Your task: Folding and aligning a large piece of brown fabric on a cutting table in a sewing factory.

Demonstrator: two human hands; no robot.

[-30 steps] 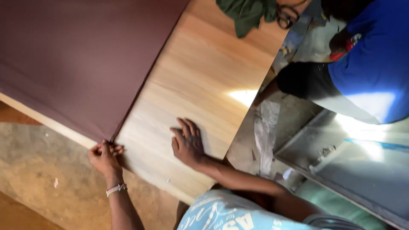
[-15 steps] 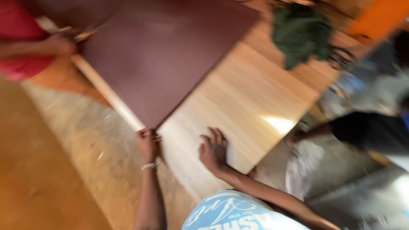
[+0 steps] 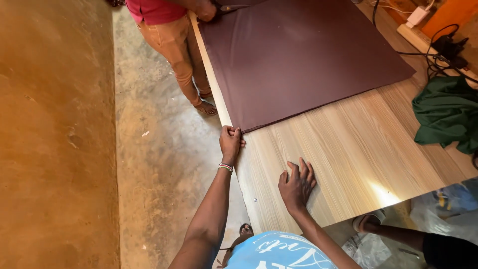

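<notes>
On the far left lies a brown earthen floor, and beside it a grey concrete strip that runs up the picture. A second person stands on that strip in tan trousers and a red top, one hand at the far corner of the cloth; whether it grips anything I cannot tell.

The left hand sits at the table's left edge, fingers curled shut, pinching the near corner of the maroon cloth. A beaded band circles that wrist. The cloth lies flat over the far part of the table, its left side running along the table's left edge and its near side crossing the pale wood-grain top on a slant.

The right hand rests palm down on bare wood, fingers spread wide, holding nothing, well short of the cloth's near side. Below both arms shows the person's light blue shirt.

Further right, a bright patch of light falls on the wood. A crumpled green garment lies at the table's right edge, apart from the cloth. Above it, black cables run over the table's far right corner. At the lower right, beyond the table, another person's foot and leg show beside plastic bags.
</notes>
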